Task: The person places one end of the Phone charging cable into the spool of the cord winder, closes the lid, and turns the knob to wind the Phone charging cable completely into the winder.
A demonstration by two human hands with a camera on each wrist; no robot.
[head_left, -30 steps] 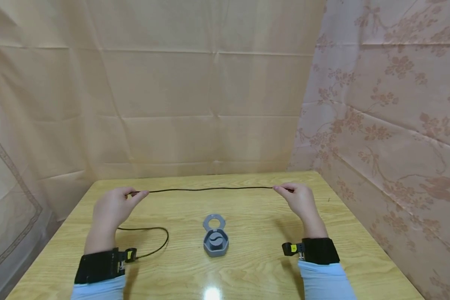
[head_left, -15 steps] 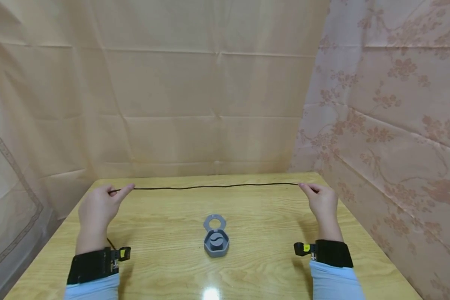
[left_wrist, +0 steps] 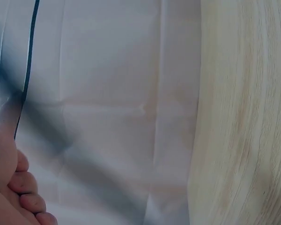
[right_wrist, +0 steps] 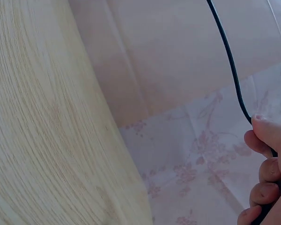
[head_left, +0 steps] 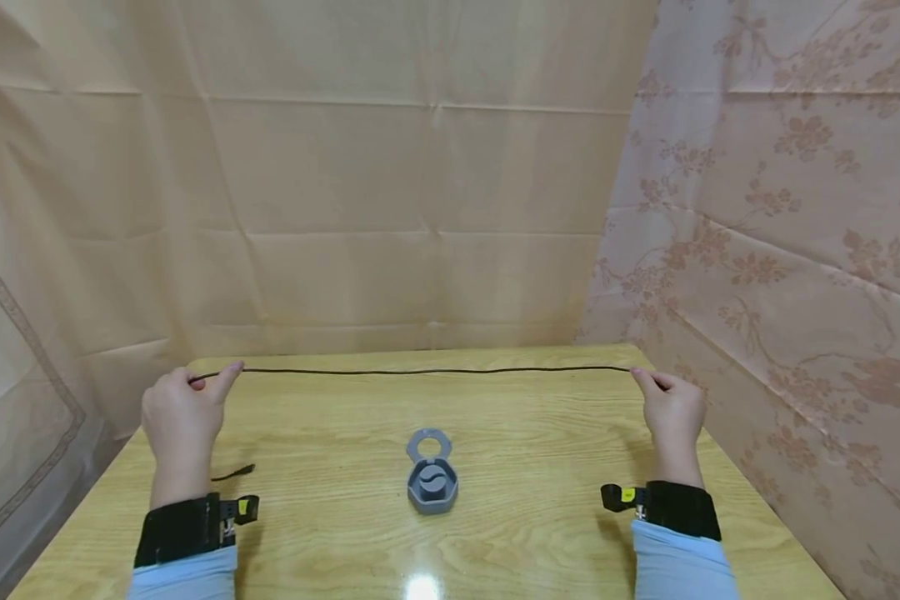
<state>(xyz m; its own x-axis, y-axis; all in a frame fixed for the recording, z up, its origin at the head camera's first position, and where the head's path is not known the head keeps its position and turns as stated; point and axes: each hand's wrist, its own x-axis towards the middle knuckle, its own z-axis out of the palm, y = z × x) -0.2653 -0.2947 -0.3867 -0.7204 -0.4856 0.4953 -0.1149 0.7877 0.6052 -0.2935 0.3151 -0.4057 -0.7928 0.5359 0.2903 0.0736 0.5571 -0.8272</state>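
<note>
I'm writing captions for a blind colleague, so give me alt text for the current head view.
A person's left hand and right hand hold a thin black cord stretched nearly straight between them over a wood-grain table. A small grey hexagonal case sits on the table, its ring-shaped lid open. Beige cloth hangs behind, floral cloth at the right.

We're looking at a pale yellow wooden table (head_left: 510, 450), its grain running across from side to side, and there's a bright patch of glare (head_left: 423, 587) at our near end! Right around the middle sits a grey hexagonal box (head_left: 432, 500), upright, a round piece (head_left: 432, 478) with a curved groove inside it, and a flat grey plate (head_left: 429, 432) with a round hole at its far side.
</note>
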